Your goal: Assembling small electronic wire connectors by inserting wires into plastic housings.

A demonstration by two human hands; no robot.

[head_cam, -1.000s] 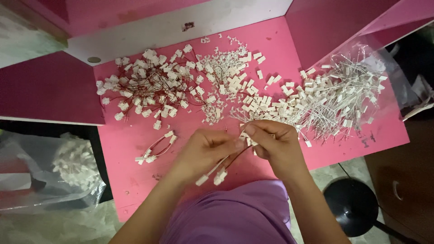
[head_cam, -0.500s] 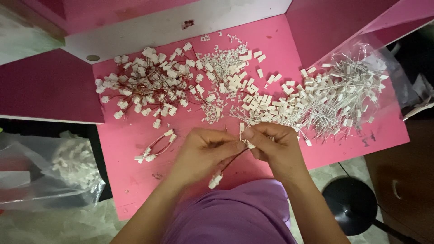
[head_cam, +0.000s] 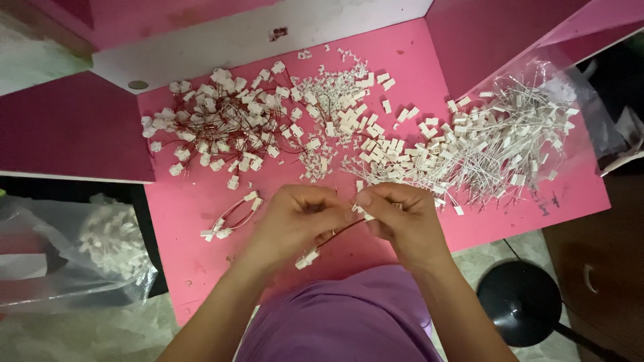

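Both hands (head_cam: 355,218) on red wire (head_cam: 339,232)

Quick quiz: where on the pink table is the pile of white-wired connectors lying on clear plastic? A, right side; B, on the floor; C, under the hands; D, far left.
A: the white-wired connectors spread over the clear plastic bag at the pink table's right side, while the red-wired ones lie to the left.

home assembly bench, connector piles (head_cam: 376,144), pink table (head_cam: 201,201)
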